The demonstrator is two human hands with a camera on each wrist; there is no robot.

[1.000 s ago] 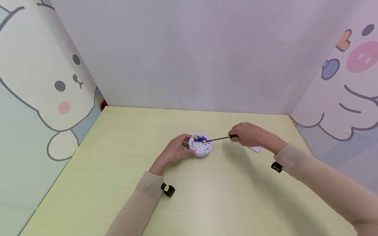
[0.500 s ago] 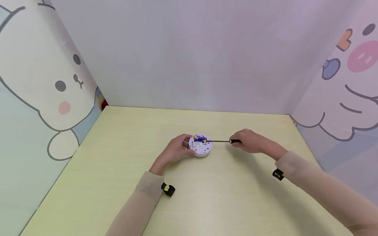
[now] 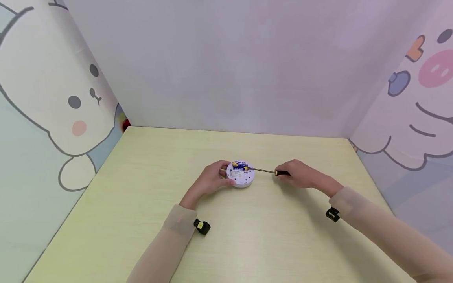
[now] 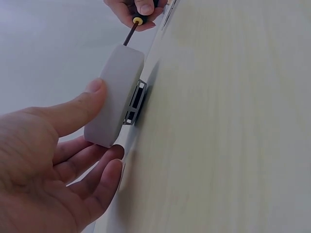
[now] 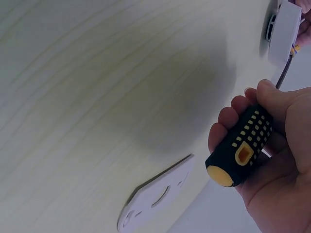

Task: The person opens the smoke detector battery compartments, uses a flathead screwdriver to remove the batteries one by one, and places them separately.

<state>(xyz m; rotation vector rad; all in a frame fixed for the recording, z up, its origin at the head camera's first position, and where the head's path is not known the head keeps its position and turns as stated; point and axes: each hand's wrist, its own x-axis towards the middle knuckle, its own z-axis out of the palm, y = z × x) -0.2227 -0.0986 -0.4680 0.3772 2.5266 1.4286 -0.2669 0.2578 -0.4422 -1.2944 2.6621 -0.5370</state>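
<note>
My left hand (image 3: pixel 212 177) grips the edge of a round white smoke alarm (image 3: pixel 241 181), thumb on its near side and fingers at the far side. Its back faces up, showing a label, small dark holes and blue-and-yellow batteries (image 3: pixel 240 165). In the left wrist view, the alarm (image 4: pixel 114 97) shows its slotted vent (image 4: pixel 136 102) towards the table. My right hand (image 3: pixel 297 173) holds a screwdriver (image 3: pixel 264 171) by its black-and-yellow handle (image 5: pixel 243 145), fingers wrapped round it. The shaft runs left, nearly level, and its tip overlaps the right end of the batteries.
A flat white mounting plate (image 5: pixel 160 191) with slots lies on the table near my right hand; the hand hides it in the head view. The pale wooden table (image 3: pixel 226 236) ends at a plain back wall (image 3: pixel 226 67), with cartoon-printed walls at both sides.
My right hand has come lower and nearer to me, so the screwdriver's handle end dropped while its tip stayed at the batteries. The left hand and alarm have kept their place.
</note>
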